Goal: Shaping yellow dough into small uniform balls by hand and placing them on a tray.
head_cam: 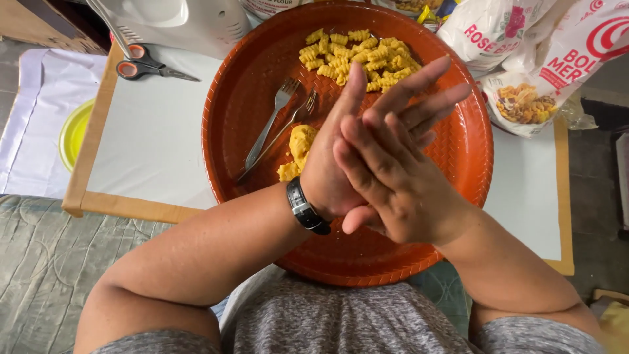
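Both hands pressed together above a big round orange tray (458,151), palms and fingers overlapping. Left hand (341,157) underneath, fingers stretched up and to the right; black wristwatch (306,206) on that wrist. Right hand (400,190) lies across the back of the left, fingers spread over it. Neither grip holds anything: both flat, released, just hand against hand.

Tray sits on a white surface (151,144) with a tan edge, its near rim over the person's lap. At the tray's far side, a pile of yellow ridged spiral pieces (357,58). Just left of the hands, a yellow dough lump (299,147) with a smaller crumbly bit below it, partly hidden by the left hand. Two metal forks (275,128) lie side by side, slanted, tines toward the far rim, apart from the hands.

Far left on the surface: scissors (147,65) with orange-and-grey handles, beside a white appliance (190,23). Yellow-green bowl (75,131) off the surface's left edge. Printed plastic bags (537,59) at top right, touching the tray rim.
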